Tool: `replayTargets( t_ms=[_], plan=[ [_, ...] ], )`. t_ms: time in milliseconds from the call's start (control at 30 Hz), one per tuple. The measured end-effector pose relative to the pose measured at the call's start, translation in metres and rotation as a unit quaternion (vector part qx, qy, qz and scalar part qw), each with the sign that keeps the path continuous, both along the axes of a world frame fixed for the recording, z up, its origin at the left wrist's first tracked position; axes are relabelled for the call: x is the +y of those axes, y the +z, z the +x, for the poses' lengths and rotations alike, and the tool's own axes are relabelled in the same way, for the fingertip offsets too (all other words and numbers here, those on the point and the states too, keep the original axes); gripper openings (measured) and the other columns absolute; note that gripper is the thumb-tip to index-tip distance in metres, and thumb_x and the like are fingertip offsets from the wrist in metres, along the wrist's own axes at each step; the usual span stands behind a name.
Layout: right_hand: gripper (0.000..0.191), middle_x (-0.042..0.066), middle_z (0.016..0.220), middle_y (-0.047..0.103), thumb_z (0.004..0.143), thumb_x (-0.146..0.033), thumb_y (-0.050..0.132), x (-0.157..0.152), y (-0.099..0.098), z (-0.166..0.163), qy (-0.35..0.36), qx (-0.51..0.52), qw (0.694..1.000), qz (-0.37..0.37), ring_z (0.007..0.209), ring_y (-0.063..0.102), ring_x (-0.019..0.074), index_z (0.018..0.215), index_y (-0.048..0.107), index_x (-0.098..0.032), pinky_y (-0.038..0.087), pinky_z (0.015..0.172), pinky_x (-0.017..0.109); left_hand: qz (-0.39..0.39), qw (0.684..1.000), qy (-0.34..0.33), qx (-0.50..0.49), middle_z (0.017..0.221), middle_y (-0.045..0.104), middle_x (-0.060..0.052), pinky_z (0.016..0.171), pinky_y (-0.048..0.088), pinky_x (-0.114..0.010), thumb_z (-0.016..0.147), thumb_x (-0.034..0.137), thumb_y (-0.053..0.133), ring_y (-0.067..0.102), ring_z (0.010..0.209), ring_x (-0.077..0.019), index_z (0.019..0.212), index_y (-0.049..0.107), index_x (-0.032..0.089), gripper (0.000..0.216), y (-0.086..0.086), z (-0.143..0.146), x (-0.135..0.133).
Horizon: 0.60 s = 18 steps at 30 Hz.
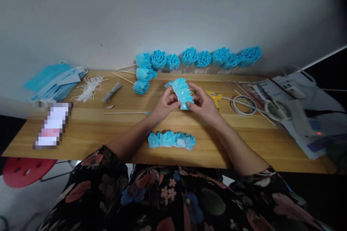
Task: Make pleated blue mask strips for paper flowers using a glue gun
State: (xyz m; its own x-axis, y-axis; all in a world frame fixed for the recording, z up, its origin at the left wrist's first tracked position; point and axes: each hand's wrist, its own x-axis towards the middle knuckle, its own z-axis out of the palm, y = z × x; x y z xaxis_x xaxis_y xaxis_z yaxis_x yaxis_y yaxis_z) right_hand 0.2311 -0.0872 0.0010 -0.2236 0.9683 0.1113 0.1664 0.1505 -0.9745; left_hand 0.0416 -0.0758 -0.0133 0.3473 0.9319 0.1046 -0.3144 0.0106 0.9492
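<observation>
Over the middle of the wooden table (89, 130), my left hand (165, 103) and my right hand (204, 104) both pinch a strip of folded blue petals (182, 92) made of face-mask fabric. The strip runs up and away from my fingers, which are closed on its near end. A second folded blue strip (171, 140) lies flat on the table just in front of me, below my hands. A thin wooden stick (126, 113) lies left of my left hand.
Finished blue fabric roses (197, 57) on sticks lean against the back wall. A stack of blue masks (55, 81), white ear loops (88, 88) and grey wire strips (111, 92) lie at the back left. A yellow glue gun (215, 97), tape rolls (244, 105) and papers (295, 104) lie on the right.
</observation>
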Motion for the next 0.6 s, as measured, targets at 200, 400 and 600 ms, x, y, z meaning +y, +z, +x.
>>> replayTargets(
  t_ms=[200,400,600],
  plan=[
    [0.065,-0.001,0.078,0.065,0.086,-0.047,0.070,0.001,0.012,0.006,-0.026,0.042,0.997,-0.057,0.072,0.061,0.0180,0.146,0.054,-0.028,0.053,0.072,0.035,0.000,1.000,0.020,0.001,0.106,0.073,-0.008,0.089,0.054,-0.037,0.074,0.039,0.085,0.069,0.102,-0.0241,0.139,0.050,0.022,0.075,-0.004,-0.001,0.003],
    [0.065,0.000,0.081,0.067,0.082,-0.051,0.073,0.003,0.013,0.007,-0.029,0.061,0.995,-0.068,0.076,0.063,0.0193,0.141,0.059,-0.028,0.054,0.074,0.036,-0.003,1.000,0.019,-0.004,0.104,0.073,-0.008,0.087,0.055,-0.036,0.074,0.038,0.085,0.069,0.101,-0.0239,0.139,0.050,0.022,0.075,-0.001,0.000,0.002],
    [0.069,-0.005,0.073,0.057,0.076,-0.038,0.077,0.002,0.005,0.002,0.009,0.041,0.998,-0.051,0.067,0.055,0.0148,0.141,0.057,-0.025,0.046,0.066,0.029,-0.007,1.000,-0.007,0.003,0.106,0.073,-0.009,0.089,0.055,-0.036,0.072,0.041,0.087,0.069,0.103,-0.0253,0.137,0.051,0.020,0.077,0.000,0.001,0.000]
  ],
)
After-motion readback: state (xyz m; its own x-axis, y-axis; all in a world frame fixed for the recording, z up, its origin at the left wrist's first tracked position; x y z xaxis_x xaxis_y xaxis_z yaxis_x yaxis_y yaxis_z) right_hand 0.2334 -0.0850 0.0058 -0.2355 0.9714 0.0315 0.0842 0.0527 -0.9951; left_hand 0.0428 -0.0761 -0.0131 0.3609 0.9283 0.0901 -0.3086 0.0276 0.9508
